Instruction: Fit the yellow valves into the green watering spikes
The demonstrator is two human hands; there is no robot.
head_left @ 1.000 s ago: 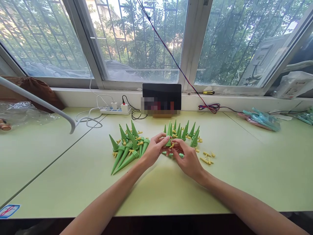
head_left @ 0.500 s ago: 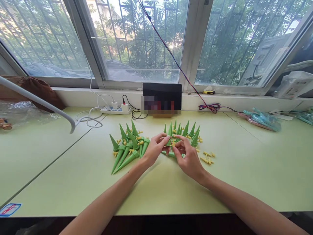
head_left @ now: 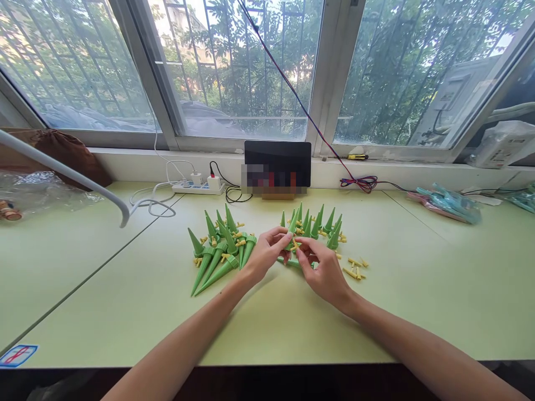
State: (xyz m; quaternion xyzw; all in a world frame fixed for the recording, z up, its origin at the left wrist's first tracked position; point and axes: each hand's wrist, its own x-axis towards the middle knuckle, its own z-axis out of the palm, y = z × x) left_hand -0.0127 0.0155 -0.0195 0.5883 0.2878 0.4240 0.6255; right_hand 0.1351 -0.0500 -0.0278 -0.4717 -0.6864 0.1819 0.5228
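My left hand (head_left: pixel 270 255) is closed around a green watering spike (head_left: pixel 292 224), its point tilted up and away from me. At the lower end of that spike my right hand (head_left: pixel 325 270) pinches a small yellow valve (head_left: pixel 295 244). The fingers hide how far the two parts are joined. Left of my hands lies a group of green spikes (head_left: pixel 215 259), some standing point up and some lying flat, many with yellow valves at their bases. Behind my right hand stand several more upright spikes (head_left: pixel 329 220). Loose yellow valves (head_left: pixel 358 273) lie to its right.
A dark tablet (head_left: pixel 277 159) leans on a stand at the back of the pale green table (head_left: pixel 276 328). Nearby are a white power strip (head_left: pixel 198 188) and tied cables (head_left: pixel 360 182). A white curved arm (head_left: pixel 79 178) reaches in from the left; plastic bags (head_left: pixel 449 205) lie right.
The held spike now leans slightly more to the right, and the yellow valve has turned a little in my right fingers. Both hands stay in nearly the same place.
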